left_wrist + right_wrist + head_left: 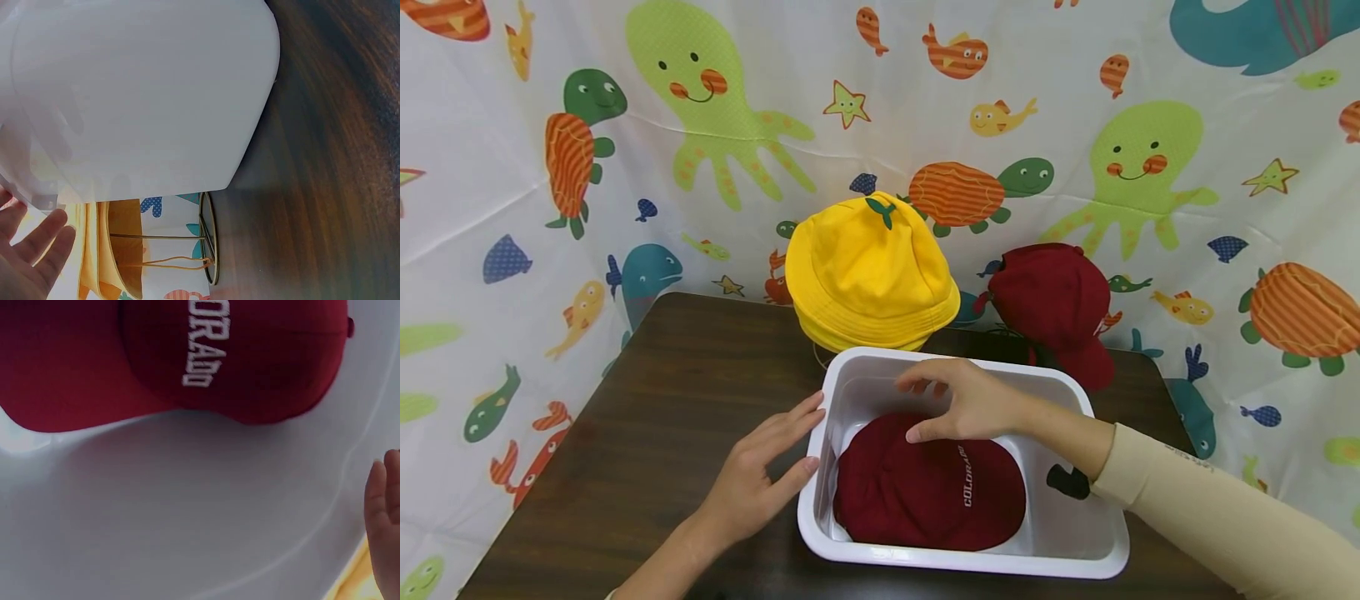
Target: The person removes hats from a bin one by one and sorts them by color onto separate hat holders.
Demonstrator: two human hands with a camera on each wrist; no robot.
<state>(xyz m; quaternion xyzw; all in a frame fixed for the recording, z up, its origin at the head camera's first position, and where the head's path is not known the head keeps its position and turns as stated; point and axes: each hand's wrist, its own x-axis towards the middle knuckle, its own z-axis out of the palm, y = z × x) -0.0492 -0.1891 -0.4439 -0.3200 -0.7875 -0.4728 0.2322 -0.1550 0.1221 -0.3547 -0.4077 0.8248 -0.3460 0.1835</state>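
A dark red baseball cap (917, 492) with COLORADO lettering lies in a white plastic bin (962, 560) on the table. Over the cap, inside the bin's opening, is my right hand (966, 400), its fingers loosely bent and holding nothing. The right wrist view shows that hand (384, 512) at the edge, apart from the cap (262, 356). My left hand (760, 471) has its fingertips at the bin's left rim, fingers extended. In the left wrist view, the bin's outer wall (150, 100) fills much of the picture beside the fingers (47, 240).
Behind the bin, a yellow bucket hat (872, 275) with a green sprout sits on a wire stand (212, 244). Another dark red cap (1052, 292) is at the back right. A curtain (895, 142) printed with sea animals hangs behind the dark wooden table (647, 433).
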